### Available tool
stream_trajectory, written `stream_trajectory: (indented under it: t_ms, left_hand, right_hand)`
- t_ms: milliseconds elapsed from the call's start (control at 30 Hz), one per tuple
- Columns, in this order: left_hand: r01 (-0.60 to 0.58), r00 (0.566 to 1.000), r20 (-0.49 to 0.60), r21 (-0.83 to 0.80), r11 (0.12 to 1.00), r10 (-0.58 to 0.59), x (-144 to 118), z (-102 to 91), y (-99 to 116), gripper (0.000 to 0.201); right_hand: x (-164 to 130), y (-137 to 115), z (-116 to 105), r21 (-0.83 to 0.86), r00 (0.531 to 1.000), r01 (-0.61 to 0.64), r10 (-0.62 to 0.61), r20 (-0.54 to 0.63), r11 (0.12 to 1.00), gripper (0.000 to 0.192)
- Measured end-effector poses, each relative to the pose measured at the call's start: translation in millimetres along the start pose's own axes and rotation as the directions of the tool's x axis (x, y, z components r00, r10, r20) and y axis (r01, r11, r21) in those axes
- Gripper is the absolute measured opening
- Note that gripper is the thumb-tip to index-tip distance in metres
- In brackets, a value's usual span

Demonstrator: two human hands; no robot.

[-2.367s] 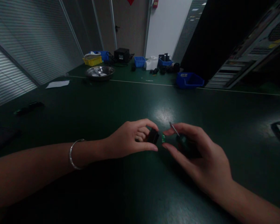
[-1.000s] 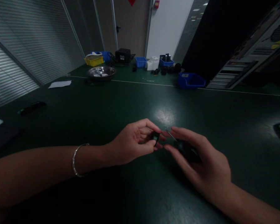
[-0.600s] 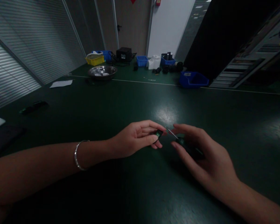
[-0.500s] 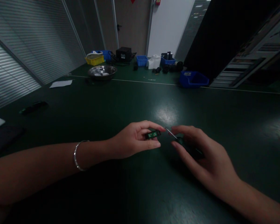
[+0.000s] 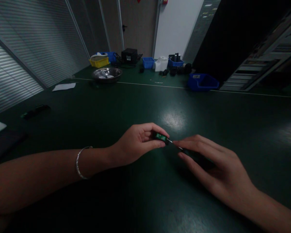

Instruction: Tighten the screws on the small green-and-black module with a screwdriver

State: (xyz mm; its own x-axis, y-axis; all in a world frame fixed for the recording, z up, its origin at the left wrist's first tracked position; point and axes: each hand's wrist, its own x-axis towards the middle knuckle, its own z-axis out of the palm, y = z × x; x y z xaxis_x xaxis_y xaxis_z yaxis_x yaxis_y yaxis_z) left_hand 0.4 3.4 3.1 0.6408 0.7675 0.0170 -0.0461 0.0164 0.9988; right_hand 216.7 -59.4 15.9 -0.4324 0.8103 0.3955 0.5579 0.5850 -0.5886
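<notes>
My left hand (image 5: 138, 144) pinches a small black housing with a green circuit board (image 5: 160, 137) showing in it, held just above the dark green table (image 5: 111, 110). My right hand (image 5: 215, 168) grips a small screwdriver (image 5: 178, 147) with a dark handle mostly hidden under the fingers. Its thin metal tip points left and meets the right end of the black housing. A silver bracelet (image 5: 78, 161) circles my left wrist.
At the far end stand a metal bowl (image 5: 106, 74), a yellow bin (image 5: 98, 62), several blue bins (image 5: 202, 82), a black box (image 5: 129, 55) and a white object (image 5: 161, 63). A white paper (image 5: 63, 86) and a dark flat object (image 5: 35, 110) lie at left.
My left hand has turned the black housing so the green board faces up. The screwdriver tip has dropped and moved left until it meets the housing.
</notes>
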Motion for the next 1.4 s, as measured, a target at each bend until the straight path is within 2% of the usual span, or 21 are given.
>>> stream_trajectory:
  t_ms: [133,300,367,567,800,933,1100,1167,1400]
  left_hand:
    - [-0.009,1.0,-0.004,0.072,0.997,0.009,-2,0.5,2,0.026]
    - [-0.101,0.993,-0.022,0.281,0.954,0.112,-4,0.2,4,0.022]
    - [-0.101,0.993,-0.028,0.292,0.951,0.114,-4,0.1,4,0.022]
    - [-0.003,1.0,-0.006,0.059,0.998,0.003,-3,1.2,2,0.023]
    - [0.053,0.999,0.017,-0.098,0.994,-0.051,-1,1.5,-1,0.023]
    - [0.067,0.998,0.022,-0.144,0.987,-0.064,0,2.2,0,0.021]
    - [0.048,0.996,-0.073,-0.117,0.992,-0.057,0,1.6,2,0.025]
    - [0.059,0.993,-0.09,-0.157,0.986,-0.074,0,1.6,1,0.026]
    - [0.091,0.993,-0.042,-0.321,0.943,-0.11,1,3.5,-6,0.018]
  right_hand:
    - [0,0,0,-0.008,1.0,-0.012,0.012,0.011,1.0,0.031]
    - [-1,-1,-2,-0.001,0.999,-0.024,0.024,0.046,1.0,0.033]
    - [-2,-1,-1,0.005,0.999,-0.022,0.022,0.037,1.0,0.033]
    - [-2,-1,3,0.042,1.0,-0.026,0.025,0.01,0.999,0.032]
    - [-2,-3,6,0.069,0.999,-0.038,0.039,-0.019,0.997,0.032]
    - [-1,-3,6,0.069,0.999,-0.05,0.051,-0.017,0.996,0.032]
    - [-1,-3,6,0.027,0.995,-0.083,0.084,-0.053,0.996,0.029]
    - [-3,-4,6,0.013,0.992,-0.103,0.104,-0.073,0.995,0.028]
    - [-8,-6,9,0.05,0.988,-0.141,0.143,-0.053,0.989,0.03]
